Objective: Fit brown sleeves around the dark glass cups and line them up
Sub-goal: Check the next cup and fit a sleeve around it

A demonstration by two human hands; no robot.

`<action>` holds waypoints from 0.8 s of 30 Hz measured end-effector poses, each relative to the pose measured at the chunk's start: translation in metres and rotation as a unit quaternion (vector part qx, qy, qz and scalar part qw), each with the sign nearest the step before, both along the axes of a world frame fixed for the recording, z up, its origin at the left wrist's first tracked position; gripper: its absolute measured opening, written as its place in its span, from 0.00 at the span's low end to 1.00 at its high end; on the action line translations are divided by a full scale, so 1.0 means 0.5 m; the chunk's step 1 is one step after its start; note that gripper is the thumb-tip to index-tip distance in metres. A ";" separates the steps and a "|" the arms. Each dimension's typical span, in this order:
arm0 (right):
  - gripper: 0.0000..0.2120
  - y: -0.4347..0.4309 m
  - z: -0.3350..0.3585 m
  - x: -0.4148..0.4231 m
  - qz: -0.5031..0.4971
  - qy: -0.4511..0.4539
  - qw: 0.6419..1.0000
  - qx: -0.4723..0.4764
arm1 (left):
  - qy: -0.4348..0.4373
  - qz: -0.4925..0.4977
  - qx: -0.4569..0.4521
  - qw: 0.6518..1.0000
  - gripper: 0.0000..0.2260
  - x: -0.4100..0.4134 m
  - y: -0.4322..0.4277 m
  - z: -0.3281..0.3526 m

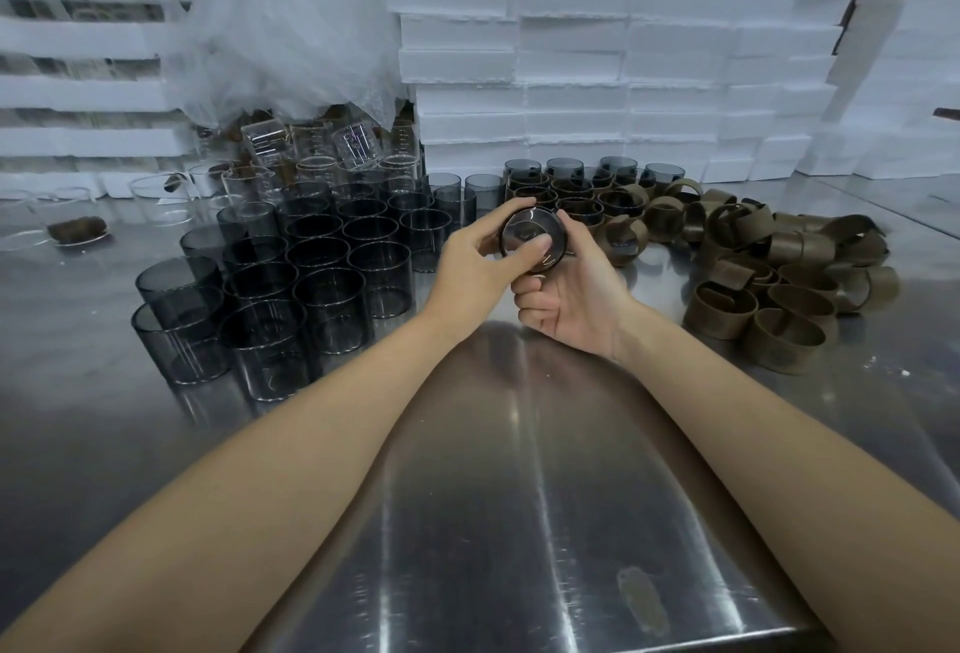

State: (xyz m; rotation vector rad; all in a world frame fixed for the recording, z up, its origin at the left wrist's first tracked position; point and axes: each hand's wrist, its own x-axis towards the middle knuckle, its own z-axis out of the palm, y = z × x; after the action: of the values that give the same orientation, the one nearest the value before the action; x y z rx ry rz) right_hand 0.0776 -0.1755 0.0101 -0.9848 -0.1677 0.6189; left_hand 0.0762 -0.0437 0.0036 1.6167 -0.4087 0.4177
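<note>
Dark glass cup, its round base turned toward the camera, is held above the middle of the steel desk by both hands. The left hand grips it with fingers curled over the far rim and thumb across the base, while the right hand clasps its right side with curled fingers. Bare dark cups stand to the left, sleeved cups in rows just beyond, and loose brown sleeves lie heaped to the right.
</note>
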 end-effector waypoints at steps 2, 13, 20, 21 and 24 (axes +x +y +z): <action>0.28 -0.002 0.002 -0.001 -0.007 0.002 1.000 -0.004 | 0.007 -0.005 -0.017 1.000 0.16 -0.001 -0.003 0.003; 0.26 -0.006 0.002 0.002 -0.012 -0.017 0.999 -0.027 | 0.048 -0.004 -0.068 0.997 0.16 -0.013 -0.012 0.012; 0.26 -0.002 -0.002 0.001 0.014 -0.026 0.999 -0.022 | -0.001 0.024 -0.011 1.000 0.20 0.001 -0.011 -0.008; 0.26 -0.001 -0.002 0.001 0.015 -0.030 0.999 -0.025 | -0.007 0.027 -0.011 1.000 0.19 -0.001 -0.011 -0.007; 0.27 -0.002 -0.002 0.003 0.026 -0.042 0.998 -0.037 | -0.012 0.046 -0.019 0.999 0.15 -0.006 -0.017 -0.005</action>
State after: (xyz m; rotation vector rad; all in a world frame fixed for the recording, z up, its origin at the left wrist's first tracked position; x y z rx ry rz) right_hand 0.0793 -0.1765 0.0090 -1.0817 -0.2474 0.6347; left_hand 0.0729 -0.0519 0.0011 1.5991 -0.3429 0.5111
